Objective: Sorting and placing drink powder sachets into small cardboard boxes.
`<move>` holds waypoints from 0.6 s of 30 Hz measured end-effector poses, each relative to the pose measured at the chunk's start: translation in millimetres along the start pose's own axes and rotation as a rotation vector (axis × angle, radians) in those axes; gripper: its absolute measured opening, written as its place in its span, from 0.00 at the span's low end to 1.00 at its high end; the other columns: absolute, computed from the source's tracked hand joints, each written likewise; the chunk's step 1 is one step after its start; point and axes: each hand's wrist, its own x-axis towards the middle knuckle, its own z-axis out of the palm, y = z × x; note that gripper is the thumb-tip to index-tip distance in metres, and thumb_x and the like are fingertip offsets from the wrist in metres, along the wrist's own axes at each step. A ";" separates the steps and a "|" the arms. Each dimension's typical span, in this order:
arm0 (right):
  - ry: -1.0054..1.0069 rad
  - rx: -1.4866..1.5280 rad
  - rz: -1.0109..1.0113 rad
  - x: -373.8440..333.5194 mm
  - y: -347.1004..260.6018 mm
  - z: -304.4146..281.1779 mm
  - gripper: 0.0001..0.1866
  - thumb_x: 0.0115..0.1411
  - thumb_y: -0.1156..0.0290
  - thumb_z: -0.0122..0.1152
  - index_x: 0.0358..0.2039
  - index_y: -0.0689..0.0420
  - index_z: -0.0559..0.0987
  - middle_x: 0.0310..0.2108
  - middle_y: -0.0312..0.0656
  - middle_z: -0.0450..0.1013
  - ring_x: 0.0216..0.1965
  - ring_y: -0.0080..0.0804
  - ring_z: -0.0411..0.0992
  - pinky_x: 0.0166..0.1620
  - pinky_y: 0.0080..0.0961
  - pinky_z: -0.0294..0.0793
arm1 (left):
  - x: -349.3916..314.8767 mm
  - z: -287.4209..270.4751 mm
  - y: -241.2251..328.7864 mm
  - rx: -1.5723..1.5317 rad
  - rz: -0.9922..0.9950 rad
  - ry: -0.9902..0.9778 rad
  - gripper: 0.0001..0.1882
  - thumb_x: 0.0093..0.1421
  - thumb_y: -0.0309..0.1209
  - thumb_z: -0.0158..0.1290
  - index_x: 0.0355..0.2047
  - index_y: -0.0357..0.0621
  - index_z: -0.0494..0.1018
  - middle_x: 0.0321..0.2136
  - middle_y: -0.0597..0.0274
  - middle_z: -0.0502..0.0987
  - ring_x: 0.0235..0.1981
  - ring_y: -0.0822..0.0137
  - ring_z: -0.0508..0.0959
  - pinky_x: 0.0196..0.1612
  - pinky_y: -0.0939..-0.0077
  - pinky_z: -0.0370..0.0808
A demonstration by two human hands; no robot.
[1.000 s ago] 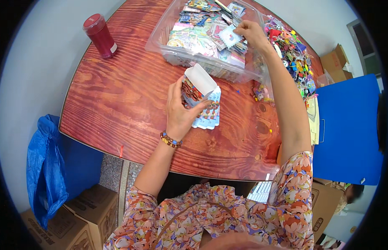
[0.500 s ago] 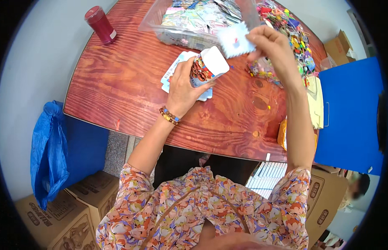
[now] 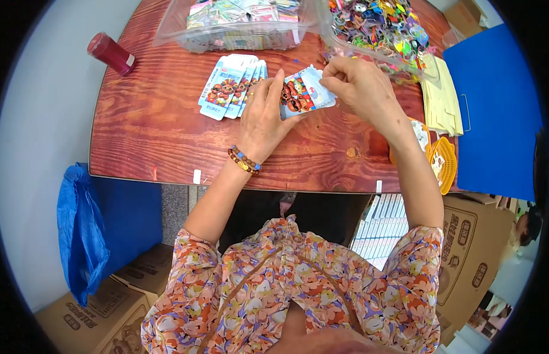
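My left hand point(image 3: 263, 115), with a beaded bracelet at the wrist, is closed around a small printed carton point(image 3: 295, 97) showing red cartoon figures. At the carton's upper right end, the fingertips of my right hand point(image 3: 360, 85) are pinched on a pale blue-white sachet point(image 3: 317, 82) with a zigzag edge. The sachet is against the carton's end; whether part of it is inside, I cannot tell. Just left of my left hand, several flattened cartons point(image 3: 218, 91) of the same print lie fanned on the wooden table point(image 3: 168, 147).
A transparent bin point(image 3: 239, 38) of packets stands at the back, beside a transparent tray point(image 3: 398, 65) of colourful trinkets. A dark red cup point(image 3: 112, 53) is at far left. Yellow sheets point(image 3: 442, 97) and an orange basket point(image 3: 445, 168) line the right edge, by a blue panel point(image 3: 490, 112).
My right hand has brought the sachet down and left to the carton's end. The carton has tilted so its printed face shows more. The whole view has shifted, uncovering the fanned cartons.
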 end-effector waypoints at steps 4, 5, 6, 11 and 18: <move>0.136 -0.303 -0.034 -7.3 15.8 5.4 0.11 0.59 0.63 0.59 0.30 0.59 0.81 0.18 0.43 0.74 0.22 0.39 0.74 0.31 0.36 0.71 | -0.3 8.5 2.7 0.026 -0.054 -0.046 0.48 0.42 0.32 0.73 0.63 0.36 0.61 0.49 0.47 0.71 0.50 0.48 0.73 0.53 0.56 0.73; 0.113 -0.268 0.008 -8.1 20.3 4.9 0.12 0.59 0.62 0.59 0.29 0.58 0.82 0.19 0.45 0.74 0.24 0.44 0.74 0.32 0.39 0.71 | 0.2 10.5 4.2 0.014 -0.079 -0.059 0.49 0.42 0.33 0.73 0.63 0.36 0.61 0.49 0.46 0.71 0.50 0.47 0.73 0.52 0.56 0.73; 0.115 -0.264 0.017 -7.6 23.9 4.2 0.12 0.59 0.62 0.59 0.29 0.58 0.82 0.19 0.45 0.74 0.24 0.44 0.74 0.32 0.39 0.71 | 1.1 13.0 4.4 0.012 -0.076 -0.069 0.49 0.42 0.33 0.73 0.63 0.36 0.61 0.49 0.46 0.71 0.50 0.47 0.73 0.52 0.56 0.73; -0.028 -0.494 0.037 -4.3 29.3 8.1 0.13 0.59 0.62 0.57 0.31 0.58 0.82 0.21 0.45 0.75 0.26 0.43 0.76 0.33 0.38 0.71 | 14.1 25.2 9.1 0.048 0.036 -0.105 0.46 0.44 0.34 0.72 0.61 0.33 0.62 0.48 0.46 0.72 0.48 0.48 0.74 0.50 0.58 0.74; 0.182 -0.188 -0.034 1.4 77.1 -37.9 0.13 0.61 0.62 0.56 0.36 0.58 0.83 0.25 0.45 0.78 0.30 0.41 0.78 0.36 0.36 0.73 | 24.4 20.6 6.5 -0.038 -0.122 -0.203 0.42 0.45 0.38 0.71 0.57 0.31 0.67 0.42 0.45 0.74 0.44 0.48 0.76 0.47 0.59 0.75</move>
